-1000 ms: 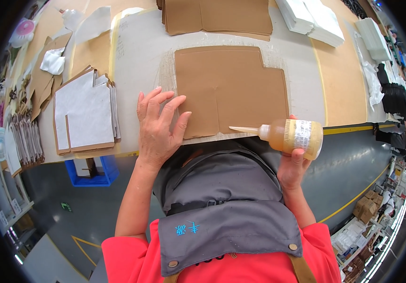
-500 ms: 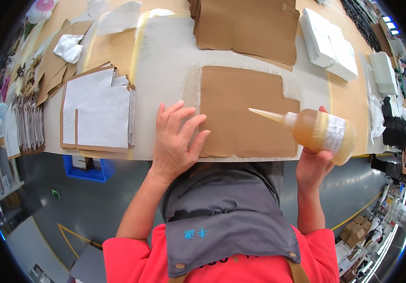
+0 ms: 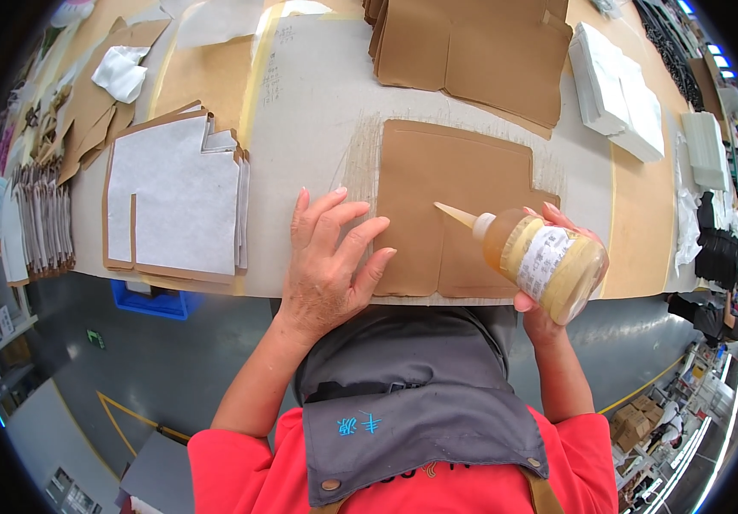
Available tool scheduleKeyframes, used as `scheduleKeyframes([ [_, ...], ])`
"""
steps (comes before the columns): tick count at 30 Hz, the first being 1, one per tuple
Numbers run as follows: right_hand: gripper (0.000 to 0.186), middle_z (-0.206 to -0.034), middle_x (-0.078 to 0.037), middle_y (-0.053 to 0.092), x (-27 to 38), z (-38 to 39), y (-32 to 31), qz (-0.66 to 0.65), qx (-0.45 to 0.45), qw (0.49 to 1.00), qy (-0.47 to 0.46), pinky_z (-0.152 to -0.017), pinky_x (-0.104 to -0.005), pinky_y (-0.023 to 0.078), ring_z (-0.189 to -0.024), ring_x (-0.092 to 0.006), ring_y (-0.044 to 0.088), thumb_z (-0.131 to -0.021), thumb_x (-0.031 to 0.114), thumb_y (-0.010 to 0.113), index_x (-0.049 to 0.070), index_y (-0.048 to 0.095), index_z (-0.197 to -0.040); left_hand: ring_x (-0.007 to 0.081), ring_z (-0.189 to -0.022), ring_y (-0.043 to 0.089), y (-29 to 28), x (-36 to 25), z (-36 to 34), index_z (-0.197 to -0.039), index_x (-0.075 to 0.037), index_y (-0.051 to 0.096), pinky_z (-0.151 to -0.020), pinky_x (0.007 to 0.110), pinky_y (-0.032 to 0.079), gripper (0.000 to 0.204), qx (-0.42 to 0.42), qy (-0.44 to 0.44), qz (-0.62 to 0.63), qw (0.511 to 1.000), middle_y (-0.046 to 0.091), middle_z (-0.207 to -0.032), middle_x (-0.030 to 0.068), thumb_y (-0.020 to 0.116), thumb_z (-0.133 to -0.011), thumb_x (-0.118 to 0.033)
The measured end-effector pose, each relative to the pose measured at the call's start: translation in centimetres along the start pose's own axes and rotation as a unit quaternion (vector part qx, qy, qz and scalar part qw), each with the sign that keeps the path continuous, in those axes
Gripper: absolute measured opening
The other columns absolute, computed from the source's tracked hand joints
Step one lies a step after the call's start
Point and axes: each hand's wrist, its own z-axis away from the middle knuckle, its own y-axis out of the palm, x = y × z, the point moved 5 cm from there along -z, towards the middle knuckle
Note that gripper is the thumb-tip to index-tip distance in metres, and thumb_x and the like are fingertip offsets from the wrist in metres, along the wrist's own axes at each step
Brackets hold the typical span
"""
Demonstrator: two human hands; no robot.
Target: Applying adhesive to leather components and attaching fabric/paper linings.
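Note:
A brown sheet, notched at its upper right corner, lies flat in front of me at the table's near edge. My right hand grips a squeeze bottle of amber liquid, tilted so its long pointed nozzle aims left over the sheet. Whether the nozzle tip touches the sheet I cannot tell. My left hand is palm down with fingers spread, holding nothing, its fingertips beside the sheet's left edge.
To the left lies a stack of notched brown pieces with white sheets. Farther back is a pile of brown sheets; right of it sit white stacks. A crumpled white piece rests at the far left. A blue crate stands below the table edge.
The bottle in my right hand has moved left and its nozzle has come lower over the sheet. The whole view has shifted slightly. My left hand keeps nearly the same pose.

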Motion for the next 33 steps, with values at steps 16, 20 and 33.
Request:
scheduleKeyframes([
  [16,0.101,-0.138,-0.025,0.049,-0.5,1.4,-2.3,-0.067,-0.135,0.975,0.161,-0.110,-0.0445,0.039,-0.132,-0.0324,0.046,-0.068,0.055,0.085,0.011,0.028,-0.138,0.0300,-0.123,0.047,0.0,-0.1,0.1,-0.110,-0.013,0.065,-0.113,0.056,0.027,0.029,-0.006,0.006,-0.005,1.000,0.055,-0.117,0.0062,0.072,-0.085,-0.024],
  [20,0.102,-0.138,-0.025,0.050,-0.2,2.0,-2.7,-0.083,-0.137,0.970,0.181,-0.109,-0.0442,0.039,-0.132,-0.0322,0.046,-0.068,0.054,0.086,0.011,0.027,-0.140,0.0320,-0.125,0.048,0.1,-0.1,0.1,-0.109,-0.011,0.068,-0.113,0.054,0.027,0.026,0.000,0.004,-0.005,1.000,0.057,-0.118,0.0082,0.071,-0.086,-0.023],
  [33,0.105,-0.130,-0.022,0.054,1.2,5.9,-3.9,-0.021,-0.093,0.978,0.187,-0.105,-0.0444,0.043,-0.122,-0.0306,0.054,-0.063,0.068,0.080,0.010,0.028,-0.134,0.0309,-0.124,0.048,0.2,-0.2,0.1,-0.110,-0.012,0.068,-0.114,0.054,0.027,0.025,-0.013,0.013,-0.027,0.999,0.057,-0.117,0.0068,0.070,-0.087,-0.023],
])
